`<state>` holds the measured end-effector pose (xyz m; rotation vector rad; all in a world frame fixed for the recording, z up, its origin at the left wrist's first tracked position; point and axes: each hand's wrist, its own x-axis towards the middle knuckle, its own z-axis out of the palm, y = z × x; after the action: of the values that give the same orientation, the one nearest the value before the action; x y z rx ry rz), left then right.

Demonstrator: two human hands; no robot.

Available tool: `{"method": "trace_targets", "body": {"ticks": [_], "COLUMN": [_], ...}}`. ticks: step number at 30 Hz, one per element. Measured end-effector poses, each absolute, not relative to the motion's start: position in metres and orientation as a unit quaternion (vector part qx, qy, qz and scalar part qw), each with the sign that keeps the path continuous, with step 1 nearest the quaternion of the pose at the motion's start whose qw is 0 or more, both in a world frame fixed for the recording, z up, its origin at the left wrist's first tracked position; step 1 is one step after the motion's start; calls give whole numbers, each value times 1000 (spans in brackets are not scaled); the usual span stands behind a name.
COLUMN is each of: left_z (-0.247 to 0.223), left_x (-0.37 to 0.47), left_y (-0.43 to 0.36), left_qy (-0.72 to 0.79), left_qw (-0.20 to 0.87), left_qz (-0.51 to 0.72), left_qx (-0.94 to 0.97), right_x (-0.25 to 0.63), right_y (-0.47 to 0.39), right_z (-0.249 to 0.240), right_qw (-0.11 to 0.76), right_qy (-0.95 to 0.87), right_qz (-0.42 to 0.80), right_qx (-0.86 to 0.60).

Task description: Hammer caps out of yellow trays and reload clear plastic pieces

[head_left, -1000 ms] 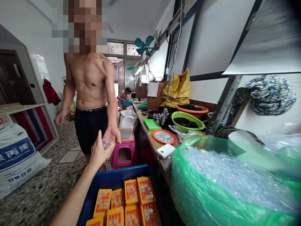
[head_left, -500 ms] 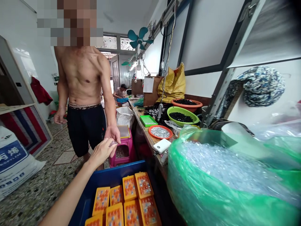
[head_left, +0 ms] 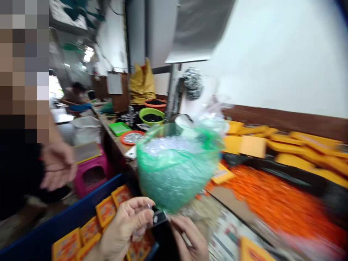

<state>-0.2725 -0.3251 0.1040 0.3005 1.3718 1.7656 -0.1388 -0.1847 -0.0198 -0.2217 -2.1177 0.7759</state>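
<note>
Close together over the right edge of the blue bin (head_left: 29,229), both my hands handle a small clear-and-black plastic piece (head_left: 160,218). My left hand (head_left: 126,226) pinches it between thumb and fingers, and other clear bits show among those fingers. My right hand (head_left: 190,237) has its fingertips at the piece's right end; blur hides how firmly they hold it. Yellow boxes (head_left: 66,244) with orange contents lie in the bin beneath my left hand. Another person's open hand (head_left: 59,163) hangs at the left, apart from mine.
A green plastic bag (head_left: 176,177) of clear pieces stands on the bench beyond my hands. To the right lie a heap of orange pieces (head_left: 282,203) and stacked yellow boxes (head_left: 307,145). A pink stool (head_left: 91,177) stands behind the bin. Farther back a person (head_left: 73,95) sits working.
My left hand has drawn back from the other person's hand and moved right. My right hand has come into view beside it. The view has swung right, showing the orange heap.
</note>
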Motion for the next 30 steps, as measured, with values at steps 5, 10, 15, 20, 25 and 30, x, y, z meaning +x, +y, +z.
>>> {"method": "trace_targets", "body": {"ticks": [5,10,15,20,25,30], "left_z": [72,53,36,25,27,38], "left_x": [-199,-162,-142,-129,-137,-140], "left_y": [-207,-117,-56,-26,-18,-15], "left_qy": [453,448,449,454,451,437], "left_qw": [680,727,740,751,763,776], "left_qz": [553,473,447,434,430,435], "left_qx": [165,218,227,205,171,133], "right_x": [-49,63,85,62,70,77], "right_y": [-93,-9,5,31,45,12], "right_z": [16,42,45,40,33,30], "right_qw": [447,344,170,50,119,393], "right_qy": [-828,-784,-832,-879,-819,-582], "right_qz": [131,11,6,100,236,440], "right_qx": [-313,-516,-528,-463,-508,-560]}}
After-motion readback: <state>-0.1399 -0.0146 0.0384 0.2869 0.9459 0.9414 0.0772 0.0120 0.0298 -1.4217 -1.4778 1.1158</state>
